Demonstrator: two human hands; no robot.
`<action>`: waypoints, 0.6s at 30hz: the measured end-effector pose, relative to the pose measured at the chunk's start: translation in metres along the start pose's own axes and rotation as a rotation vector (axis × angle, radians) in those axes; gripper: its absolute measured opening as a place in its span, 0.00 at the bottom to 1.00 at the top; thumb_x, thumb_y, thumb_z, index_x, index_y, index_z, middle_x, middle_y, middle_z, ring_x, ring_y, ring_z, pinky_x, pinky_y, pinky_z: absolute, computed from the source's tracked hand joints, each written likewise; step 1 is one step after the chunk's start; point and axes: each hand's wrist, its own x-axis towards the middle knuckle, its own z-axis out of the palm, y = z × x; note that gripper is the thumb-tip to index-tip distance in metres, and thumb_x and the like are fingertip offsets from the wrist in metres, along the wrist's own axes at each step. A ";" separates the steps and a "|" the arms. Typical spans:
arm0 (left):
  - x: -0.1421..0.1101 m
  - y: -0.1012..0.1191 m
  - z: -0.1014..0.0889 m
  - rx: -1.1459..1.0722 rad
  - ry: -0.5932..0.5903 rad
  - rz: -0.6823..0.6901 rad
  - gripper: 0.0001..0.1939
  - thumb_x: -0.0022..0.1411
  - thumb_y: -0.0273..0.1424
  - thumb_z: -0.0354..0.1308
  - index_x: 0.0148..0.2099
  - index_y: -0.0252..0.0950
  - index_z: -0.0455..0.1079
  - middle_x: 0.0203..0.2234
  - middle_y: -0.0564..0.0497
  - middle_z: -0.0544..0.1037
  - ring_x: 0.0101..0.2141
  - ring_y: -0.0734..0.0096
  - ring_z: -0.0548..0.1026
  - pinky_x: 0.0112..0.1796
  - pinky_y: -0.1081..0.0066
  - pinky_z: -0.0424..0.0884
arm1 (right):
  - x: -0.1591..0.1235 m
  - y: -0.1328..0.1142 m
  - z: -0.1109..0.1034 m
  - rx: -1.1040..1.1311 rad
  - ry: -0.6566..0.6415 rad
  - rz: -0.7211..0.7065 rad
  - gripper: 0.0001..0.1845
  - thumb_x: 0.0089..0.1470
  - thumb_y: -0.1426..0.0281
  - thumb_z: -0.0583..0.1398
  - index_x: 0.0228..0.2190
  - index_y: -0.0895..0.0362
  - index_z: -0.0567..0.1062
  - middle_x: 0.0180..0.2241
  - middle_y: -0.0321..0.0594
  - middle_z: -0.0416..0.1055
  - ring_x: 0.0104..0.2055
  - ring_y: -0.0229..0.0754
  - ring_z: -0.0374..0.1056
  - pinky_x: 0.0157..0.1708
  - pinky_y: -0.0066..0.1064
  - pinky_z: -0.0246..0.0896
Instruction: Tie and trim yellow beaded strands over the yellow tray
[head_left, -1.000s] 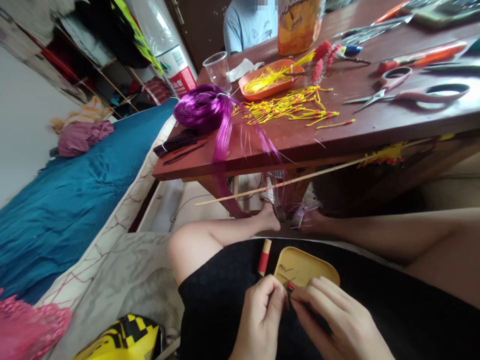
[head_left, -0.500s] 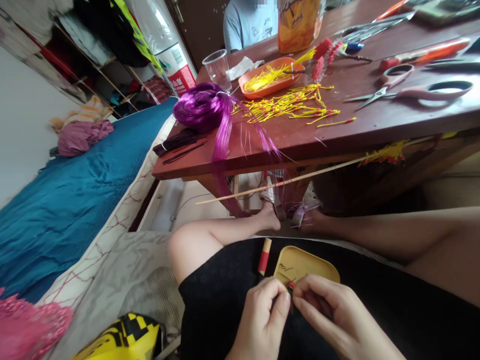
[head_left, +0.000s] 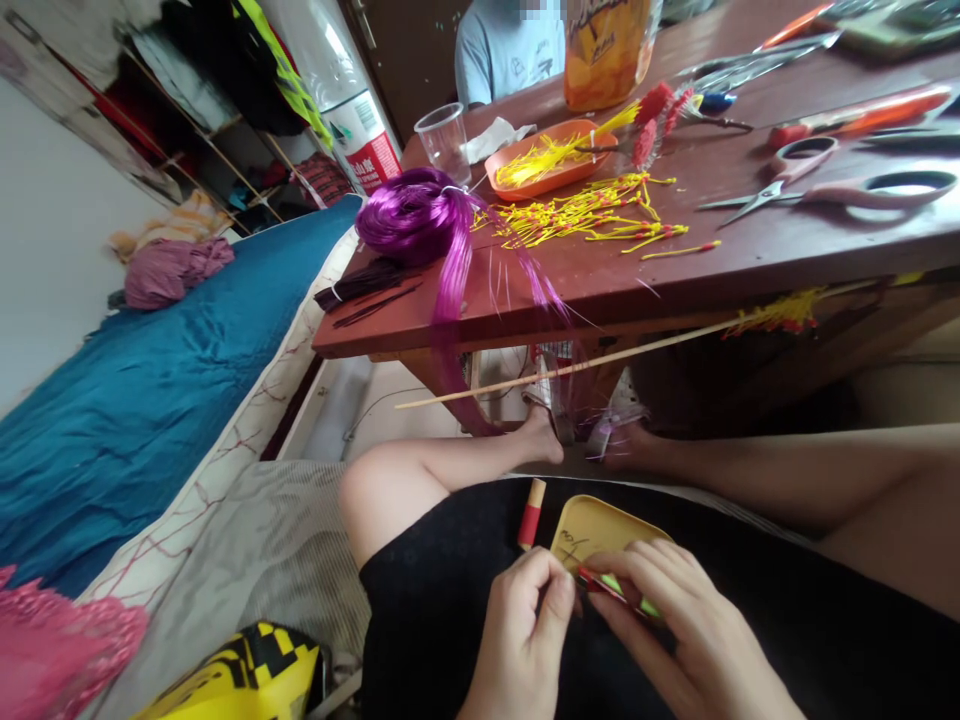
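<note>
Right there in the right hand [head_left: 686, 622], pinched the slim red-and-green piece [head_left: 600, 583] narrowly between thumb and bent forefinger, showing green in the gap behind the fingertips and poking the red end out ahead of them. Pointed that red end straight at the left hand [head_left: 527, 608], right up beside its fingertips; could not tell touching from nearly touching. Had the left fingers curled in tight, thumb against forefinger; could not tell holding from bare. Held all this low, at the near edge of the yellow tray [head_left: 600, 522] on the lap, with the red-and-tan stick [head_left: 531, 515] lying just left of the tray. Saw, farther off on the tabletop [head_left: 780, 240], a purple bundle [head_left: 409, 215], yellow-and-red stems [head_left: 592, 212], an orange dish [head_left: 525, 190] and open scissors [head_left: 836, 192].
</note>
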 end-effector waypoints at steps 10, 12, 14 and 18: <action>0.001 0.001 -0.001 0.129 0.116 0.202 0.13 0.64 0.31 0.46 0.27 0.36 0.61 0.26 0.50 0.67 0.31 0.68 0.67 0.34 0.72 0.62 | 0.004 0.002 -0.002 -0.098 0.044 -0.143 0.05 0.53 0.74 0.57 0.35 0.55 0.67 0.25 0.37 0.68 0.29 0.42 0.64 0.34 0.35 0.60; 0.000 0.002 -0.002 0.187 0.152 0.256 0.12 0.63 0.30 0.47 0.26 0.36 0.62 0.26 0.50 0.68 0.32 0.67 0.67 0.34 0.71 0.63 | 0.003 0.003 -0.003 -0.096 0.040 -0.141 0.04 0.53 0.74 0.57 0.33 0.54 0.67 0.24 0.36 0.67 0.28 0.41 0.63 0.33 0.35 0.60; 0.000 0.002 -0.002 0.241 0.178 0.304 0.11 0.62 0.30 0.49 0.26 0.36 0.64 0.25 0.49 0.68 0.32 0.66 0.66 0.35 0.70 0.63 | 0.002 0.002 -0.003 -0.074 0.029 -0.118 0.03 0.54 0.74 0.55 0.30 0.54 0.67 0.23 0.35 0.67 0.28 0.41 0.63 0.33 0.35 0.59; -0.001 0.002 -0.002 0.339 0.187 0.334 0.10 0.61 0.28 0.51 0.27 0.36 0.65 0.25 0.49 0.70 0.32 0.66 0.66 0.35 0.68 0.63 | 0.002 0.005 -0.004 -0.079 0.021 -0.144 0.03 0.52 0.73 0.57 0.32 0.54 0.69 0.25 0.36 0.69 0.29 0.41 0.64 0.35 0.35 0.59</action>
